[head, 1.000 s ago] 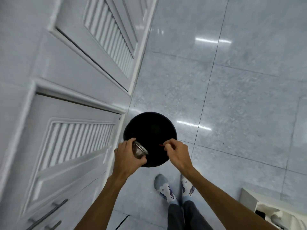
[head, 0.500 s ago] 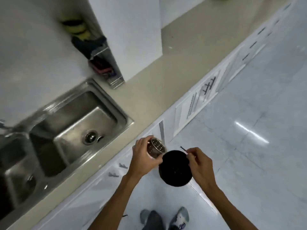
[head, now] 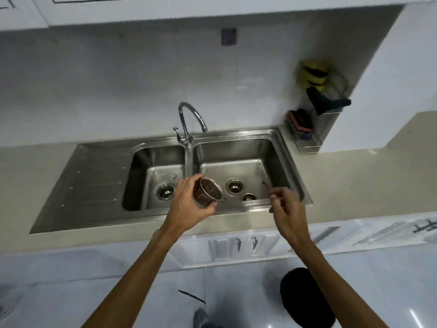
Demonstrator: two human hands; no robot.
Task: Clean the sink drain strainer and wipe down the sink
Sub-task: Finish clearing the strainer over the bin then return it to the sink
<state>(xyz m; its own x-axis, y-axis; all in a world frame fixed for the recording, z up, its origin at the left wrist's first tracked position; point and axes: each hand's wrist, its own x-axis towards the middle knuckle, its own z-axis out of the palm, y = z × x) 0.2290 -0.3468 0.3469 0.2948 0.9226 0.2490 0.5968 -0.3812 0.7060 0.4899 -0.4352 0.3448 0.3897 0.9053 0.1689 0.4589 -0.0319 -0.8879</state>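
1. My left hand (head: 190,205) has its fingers and thumb curled round the strainer (head: 208,192), a small perforated metal cup. I hold it above the front edge of the sink (head: 236,149), over the right basin and just beside its open drain (head: 234,186).
2. I judge the cup light and stiff. The thin steel should not give under my grip, so I can squeeze it firmly.
3. It looks wet and grimy, so the smooth wall is probably slippery. My thumb sits low on the side wall and my fingers wrap the far side, which seems the surest hold. The flared rim at the top would stop it sliding down through my hand.
4. The mouth is tilted away from me towards the right, so the holes inside are within reach.
5. My right hand (head: 287,210) pinches a thin stick (head: 266,185) between thumb and fingertips, the other fingers loosely curled. The stick is slender and could bend or snap, so I would poke lightly.
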